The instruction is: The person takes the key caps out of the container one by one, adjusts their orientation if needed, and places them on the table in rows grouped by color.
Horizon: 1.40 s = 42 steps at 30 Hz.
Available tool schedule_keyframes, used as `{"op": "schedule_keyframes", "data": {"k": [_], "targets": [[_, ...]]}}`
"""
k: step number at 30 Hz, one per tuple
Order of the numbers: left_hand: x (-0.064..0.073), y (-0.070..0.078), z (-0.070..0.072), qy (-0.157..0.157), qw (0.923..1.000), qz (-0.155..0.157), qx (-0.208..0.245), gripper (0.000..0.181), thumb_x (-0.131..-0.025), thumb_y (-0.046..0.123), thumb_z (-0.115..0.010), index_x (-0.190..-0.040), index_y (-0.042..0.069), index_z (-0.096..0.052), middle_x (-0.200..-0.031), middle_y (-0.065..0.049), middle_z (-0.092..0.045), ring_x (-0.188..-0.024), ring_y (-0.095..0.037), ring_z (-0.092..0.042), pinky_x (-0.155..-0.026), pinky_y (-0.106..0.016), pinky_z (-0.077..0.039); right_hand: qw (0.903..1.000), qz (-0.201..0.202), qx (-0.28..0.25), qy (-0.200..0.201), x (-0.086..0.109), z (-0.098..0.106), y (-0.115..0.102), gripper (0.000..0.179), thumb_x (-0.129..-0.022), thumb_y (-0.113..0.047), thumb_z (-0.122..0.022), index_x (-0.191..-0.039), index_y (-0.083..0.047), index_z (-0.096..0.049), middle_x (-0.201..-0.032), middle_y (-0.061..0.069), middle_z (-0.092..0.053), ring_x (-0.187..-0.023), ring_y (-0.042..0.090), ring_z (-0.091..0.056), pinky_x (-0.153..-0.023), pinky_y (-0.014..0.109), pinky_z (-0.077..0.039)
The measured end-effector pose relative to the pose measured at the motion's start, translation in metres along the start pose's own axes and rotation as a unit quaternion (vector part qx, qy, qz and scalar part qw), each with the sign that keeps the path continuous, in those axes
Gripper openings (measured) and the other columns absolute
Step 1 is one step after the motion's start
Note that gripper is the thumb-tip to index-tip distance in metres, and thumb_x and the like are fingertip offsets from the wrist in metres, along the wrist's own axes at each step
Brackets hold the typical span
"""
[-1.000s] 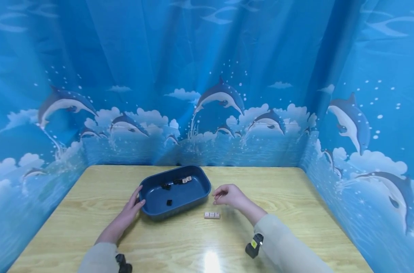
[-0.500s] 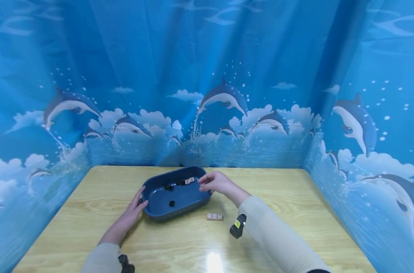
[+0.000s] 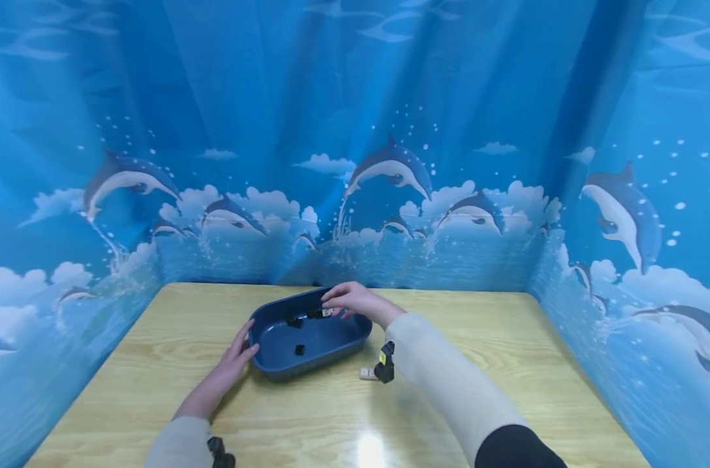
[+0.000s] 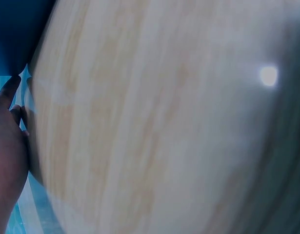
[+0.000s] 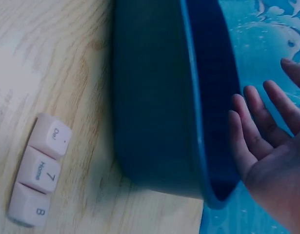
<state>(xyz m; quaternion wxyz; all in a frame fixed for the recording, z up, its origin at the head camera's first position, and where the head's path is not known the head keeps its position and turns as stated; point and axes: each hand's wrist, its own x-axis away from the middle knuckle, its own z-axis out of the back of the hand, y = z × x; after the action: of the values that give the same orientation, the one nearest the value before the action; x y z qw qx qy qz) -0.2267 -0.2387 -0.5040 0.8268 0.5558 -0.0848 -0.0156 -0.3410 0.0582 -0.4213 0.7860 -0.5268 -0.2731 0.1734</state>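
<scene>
A blue oblong tub (image 3: 325, 341) sits on the wooden table. My left hand (image 3: 234, 356) rests against its left end, thumb and fingers spread along the rim. Over the tub's far right part hovers my right hand (image 3: 355, 301), its fingers loosely bent and spread, with nothing seen between them in the right wrist view. Black keycaps (image 3: 299, 350) lie inside the tub, and a white keycap (image 3: 327, 312) shows beneath the right fingertips, partly hidden. Three pale keycaps (image 5: 40, 170) in a row, marked Del, 7 Home and B, lie on the table in front of the tub.
The wooden table (image 3: 507, 351) ends at a blue dolphin-print curtain (image 3: 261, 130) behind and at both sides. A small black wrist camera (image 3: 385, 363) on the right sleeve partly covers the keycap row in the head view.
My right hand has moved left from beside the tub, across its right rim, to above its inside. The left hand has stayed at the tub's left end. The head view has shifted slightly.
</scene>
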Motion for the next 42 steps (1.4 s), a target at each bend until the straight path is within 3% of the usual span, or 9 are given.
{"op": "schedule_keyframes", "data": {"k": [4, 9, 13, 16, 19, 22, 28, 36, 42], "targets": [[0.000, 0.000, 0.000, 0.007, 0.9999, -0.006, -0.004, 0.063, -0.105, 0.022, -0.042, -0.157, 0.013, -0.007, -0.155, -0.033, -0.007, -0.140, -0.051, -0.014, -0.112, -0.061, -0.011, 0.9991, 0.013, 0.026, -0.032, -0.012, -0.002, 0.004, 0.040, -0.095, -0.017, -0.063, -0.130, 0.003, -0.058, -0.120, 0.017, -0.065, -0.109, 0.038, -0.060, -0.095, 0.053, -0.047], [0.001, 0.001, -0.002, 0.018, 0.9995, -0.025, -0.010, 0.062, -0.104, 0.019, -0.044, -0.156, 0.008, -0.010, -0.152, -0.036, -0.013, -0.138, -0.052, -0.019, -0.111, -0.061, -0.015, 0.9936, 0.024, 0.085, -0.070, -0.024, -0.004, 0.010, 0.040, -0.093, -0.009, -0.065, -0.131, 0.000, -0.058, -0.125, 0.015, -0.062, -0.101, 0.020, -0.064, -0.093, 0.051, -0.049], [0.003, 0.003, -0.003, 0.021, 0.9993, -0.028, -0.013, 0.062, -0.104, 0.018, -0.044, -0.156, 0.008, -0.012, -0.153, -0.036, -0.014, -0.138, -0.051, -0.019, -0.111, -0.061, -0.015, 0.9864, 0.017, 0.142, -0.081, -0.030, -0.005, 0.012, 0.043, -0.088, -0.004, -0.070, -0.130, -0.005, -0.061, -0.125, 0.015, -0.062, -0.099, 0.021, -0.063, -0.090, 0.049, -0.050], [0.003, 0.003, -0.005, 0.026, 0.9993, -0.023, -0.017, 0.061, -0.104, 0.018, -0.044, -0.156, 0.010, -0.012, -0.154, -0.034, -0.014, -0.139, -0.051, -0.019, -0.111, -0.062, -0.012, 0.9749, 0.017, 0.210, -0.072, -0.033, -0.005, 0.014, 0.044, -0.084, -0.005, -0.075, -0.127, -0.009, -0.065, -0.125, 0.009, -0.062, -0.107, 0.024, -0.060, -0.089, 0.042, -0.051], [0.003, 0.001, -0.007, 0.031, 0.9991, -0.020, -0.021, 0.061, -0.104, 0.019, -0.044, -0.156, 0.011, -0.013, -0.153, -0.033, -0.017, -0.139, -0.051, -0.020, -0.111, -0.063, -0.009, 0.9568, 0.015, 0.282, -0.071, -0.035, -0.005, 0.014, 0.044, -0.083, -0.006, -0.077, -0.125, -0.013, -0.066, -0.126, 0.003, -0.062, -0.114, 0.022, -0.057, -0.091, 0.034, -0.050], [0.002, 0.000, -0.007, 0.034, 0.9990, -0.015, -0.027, 0.061, -0.104, 0.022, -0.044, -0.157, 0.012, -0.014, -0.151, -0.034, -0.022, -0.139, -0.052, -0.018, -0.109, -0.067, -0.006, 0.9424, 0.008, 0.325, -0.080, -0.037, -0.006, 0.012, 0.046, -0.083, -0.007, -0.077, -0.126, -0.014, -0.066, -0.127, 0.003, -0.061, -0.116, 0.021, -0.056, -0.093, 0.033, -0.048], [0.003, 0.001, -0.004, 0.035, 0.9991, 0.003, -0.025, 0.063, -0.104, 0.029, -0.044, -0.157, 0.017, -0.013, -0.151, -0.033, -0.025, -0.140, -0.054, -0.012, -0.107, -0.071, -0.002, 0.9314, -0.005, 0.351, -0.098, -0.040, -0.008, 0.007, 0.045, -0.083, -0.008, -0.077, -0.126, -0.015, -0.066, -0.126, 0.001, -0.060, -0.114, 0.019, -0.057, -0.091, 0.034, -0.049], [0.003, 0.001, -0.003, 0.037, 0.9991, 0.001, -0.022, 0.062, -0.104, 0.026, -0.045, -0.157, 0.016, -0.014, -0.150, -0.034, -0.026, -0.139, -0.052, -0.018, -0.109, -0.068, -0.004, 0.9105, -0.009, 0.388, -0.142, -0.038, -0.010, 0.007, 0.042, -0.084, -0.005, -0.075, -0.125, -0.012, -0.067, -0.121, -0.002, -0.065, -0.107, 0.014, -0.060, -0.083, 0.027, -0.051], [0.003, 0.000, -0.002, 0.031, 0.9993, 0.011, -0.017, 0.063, -0.105, 0.030, -0.044, -0.157, 0.019, -0.012, -0.152, -0.033, -0.023, -0.140, -0.051, -0.014, -0.109, -0.068, -0.004, 0.8993, 0.001, 0.415, -0.138, -0.036, -0.012, 0.009, 0.029, -0.084, -0.001, -0.073, -0.111, -0.012, -0.074, -0.109, -0.005, -0.069, -0.101, 0.011, -0.062, -0.083, 0.025, -0.052]]}}
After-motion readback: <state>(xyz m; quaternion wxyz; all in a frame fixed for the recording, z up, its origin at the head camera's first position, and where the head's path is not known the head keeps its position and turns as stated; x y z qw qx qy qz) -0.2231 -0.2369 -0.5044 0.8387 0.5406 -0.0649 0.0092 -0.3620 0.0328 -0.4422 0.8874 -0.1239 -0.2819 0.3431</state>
